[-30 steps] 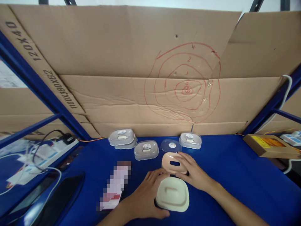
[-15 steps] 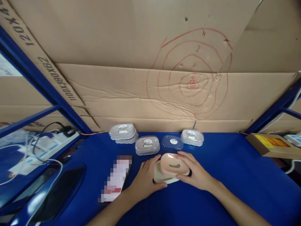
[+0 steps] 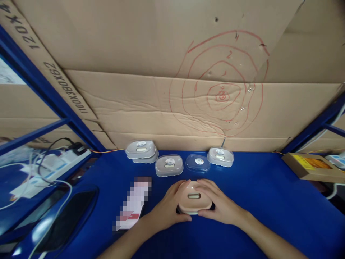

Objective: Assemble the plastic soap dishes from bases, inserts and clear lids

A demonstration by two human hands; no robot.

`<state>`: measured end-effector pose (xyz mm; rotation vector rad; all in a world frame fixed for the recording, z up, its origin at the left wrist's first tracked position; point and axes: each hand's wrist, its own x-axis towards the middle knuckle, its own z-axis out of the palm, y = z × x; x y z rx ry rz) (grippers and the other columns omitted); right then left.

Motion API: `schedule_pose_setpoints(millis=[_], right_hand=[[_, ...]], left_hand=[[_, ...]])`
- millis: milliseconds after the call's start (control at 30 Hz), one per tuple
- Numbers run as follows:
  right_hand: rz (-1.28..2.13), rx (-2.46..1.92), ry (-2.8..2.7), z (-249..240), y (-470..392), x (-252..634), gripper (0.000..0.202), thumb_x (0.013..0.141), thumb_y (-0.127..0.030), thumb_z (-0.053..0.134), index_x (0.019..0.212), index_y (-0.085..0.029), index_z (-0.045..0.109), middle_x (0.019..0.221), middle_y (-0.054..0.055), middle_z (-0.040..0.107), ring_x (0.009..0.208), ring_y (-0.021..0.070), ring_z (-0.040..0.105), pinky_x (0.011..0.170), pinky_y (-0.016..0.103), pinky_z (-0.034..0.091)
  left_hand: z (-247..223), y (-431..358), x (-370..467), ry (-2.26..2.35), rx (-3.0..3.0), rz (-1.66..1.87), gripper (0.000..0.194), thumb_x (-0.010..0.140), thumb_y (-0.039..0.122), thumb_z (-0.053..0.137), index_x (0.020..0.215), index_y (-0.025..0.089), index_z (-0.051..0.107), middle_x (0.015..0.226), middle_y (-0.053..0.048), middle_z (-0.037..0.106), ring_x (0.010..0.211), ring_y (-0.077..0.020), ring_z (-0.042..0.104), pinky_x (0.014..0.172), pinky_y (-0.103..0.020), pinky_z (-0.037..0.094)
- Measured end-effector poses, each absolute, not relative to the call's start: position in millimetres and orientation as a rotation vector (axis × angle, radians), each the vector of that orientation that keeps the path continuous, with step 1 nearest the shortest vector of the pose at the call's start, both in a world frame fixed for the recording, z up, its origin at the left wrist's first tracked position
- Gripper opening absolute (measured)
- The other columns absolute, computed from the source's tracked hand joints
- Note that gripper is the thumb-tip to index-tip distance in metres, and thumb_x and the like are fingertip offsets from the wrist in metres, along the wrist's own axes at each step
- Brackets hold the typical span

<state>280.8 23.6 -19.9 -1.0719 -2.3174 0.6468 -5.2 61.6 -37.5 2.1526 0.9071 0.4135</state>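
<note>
In the head view, the left hand [image 3: 172,205] and the right hand [image 3: 219,203], both with fingers half curved, hold from two sides the peach slotted cover [image 3: 195,205], which is lying over the pale base [image 3: 193,213] on the blue table [image 3: 258,187], near the clear lid [image 3: 197,164]
</note>
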Motion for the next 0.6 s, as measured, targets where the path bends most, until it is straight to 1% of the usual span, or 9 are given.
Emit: schedule_pose_setpoints(millis=[100, 200, 300, 400, 467, 533, 600], right_hand=[[0.635, -1.074, -2.357, -18, 23, 280, 0.07, 0.094, -0.045, 0.079, 0.155, -0.026, 0.05, 0.163, 0.016, 0.049, 0.158, 0.0334, 0.036, 0.128, 0.054, 0.035], [0.67, -1.064, -2.396, -17, 23, 280, 0.069, 0.093, -0.05, 0.08, 0.153, -0.029, 0.054, 0.164, 0.013, 0.049, 0.158, 0.0334, 0.036, 0.129, 0.054, 0.034], [0.707, -1.027, -2.356, -20, 24, 286, 0.067, 0.1, -0.052, 0.069, 0.159, -0.029, 0.047, 0.166, 0.013, 0.046, 0.157, 0.0314, 0.038, 0.128, 0.052, 0.036], [0.631, -1.105, -2.227, -27, 32, 296, 0.052, 0.111, -0.043, 0.049, 0.161, -0.029, 0.042, 0.168, 0.013, 0.043, 0.157, 0.0279, 0.041, 0.127, 0.051, 0.039], [0.495, -1.22, -2.164, -32, 42, 302, 0.047, 0.114, -0.04, 0.041, 0.16, -0.03, 0.043, 0.168, 0.012, 0.044, 0.157, 0.0266, 0.041, 0.127, 0.052, 0.039], [0.36, -1.329, -2.142, -37, 53, 307, 0.048, 0.113, -0.04, 0.04, 0.161, -0.03, 0.041, 0.169, 0.012, 0.042, 0.158, 0.0281, 0.039, 0.127, 0.055, 0.038], [0.282, -1.401, -2.148, -40, 63, 309, 0.052, 0.112, -0.043, 0.045, 0.162, -0.03, 0.039, 0.171, 0.012, 0.04, 0.16, 0.0317, 0.035, 0.127, 0.061, 0.036]], left_hand=[[-34, 61, -7, 0.917, 2.137, 0.359, 0.121, 0.078, 0.049, 0.092, 0.171, 0.038, 0.016, 0.174, -0.013, 0.027, 0.161, -0.0412, 0.027, 0.13, -0.062, 0.028], [-29, 60, -7, 0.926, 2.168, 0.335, 0.115, 0.079, 0.051, 0.089, 0.171, 0.036, 0.02, 0.171, -0.014, 0.033, 0.159, -0.042, 0.03, 0.129, -0.063, 0.029], [-24, 59, -5, 0.95, 2.198, 0.337, 0.111, 0.078, 0.045, 0.09, 0.169, 0.034, 0.027, 0.166, -0.015, 0.04, 0.154, -0.041, 0.038, 0.127, -0.061, 0.033], [-17, 57, -2, 0.962, 2.219, 0.349, 0.113, 0.07, 0.038, 0.093, 0.166, 0.032, 0.033, 0.162, -0.014, 0.046, 0.15, -0.0404, 0.044, 0.126, -0.059, 0.035], [-14, 55, -1, 0.951, 2.231, 0.333, 0.117, 0.067, 0.036, 0.095, 0.166, 0.031, 0.034, 0.161, -0.014, 0.047, 0.149, -0.0402, 0.044, 0.127, -0.059, 0.034], [-12, 54, 1, 0.939, 2.232, 0.312, 0.117, 0.066, 0.037, 0.095, 0.166, 0.029, 0.034, 0.161, -0.015, 0.047, 0.15, -0.0407, 0.043, 0.127, -0.059, 0.033], [-12, 53, 2, 0.933, 2.222, 0.301, 0.116, 0.067, 0.038, 0.095, 0.165, 0.029, 0.035, 0.162, -0.015, 0.046, 0.15, -0.0415, 0.042, 0.127, -0.059, 0.033]])
